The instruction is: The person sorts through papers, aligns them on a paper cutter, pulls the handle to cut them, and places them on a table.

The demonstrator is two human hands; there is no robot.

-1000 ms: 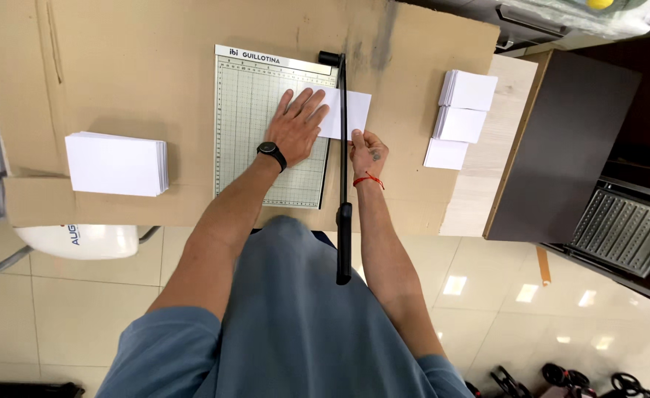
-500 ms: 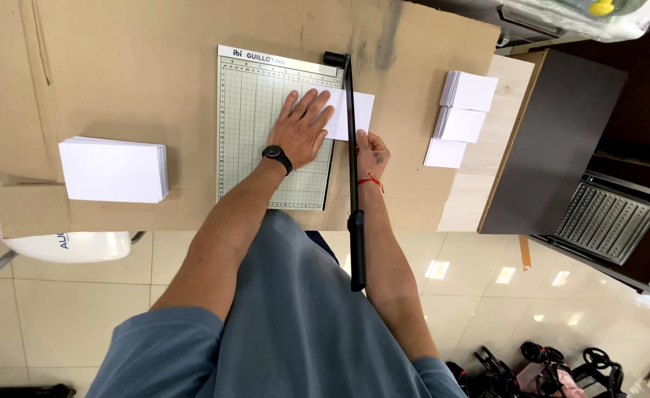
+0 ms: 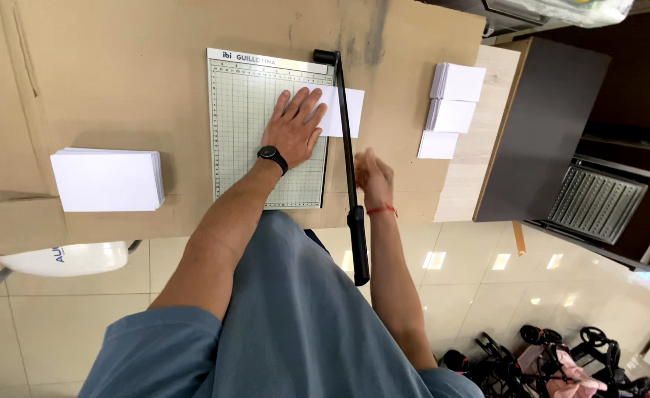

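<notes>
Paper sheet [image 3: 342, 112] lies across the guillotine cutter's [image 3: 266, 133] edge, pinned flat beneath the spread left hand [image 3: 293, 127]. Thin and floppy, likely slippery; press it near the blade arm [image 3: 347, 155]. Right hand [image 3: 373, 175] hovers loosely curled, holding nothing.

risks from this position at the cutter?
1. Left hand presses the white paper sheet flat on the grey gridded cutter board, fingertips close to the black blade arm; they could get nicked.
2. Right hand sits beside the arm, not on its black handle; the paper may shift.
</notes>
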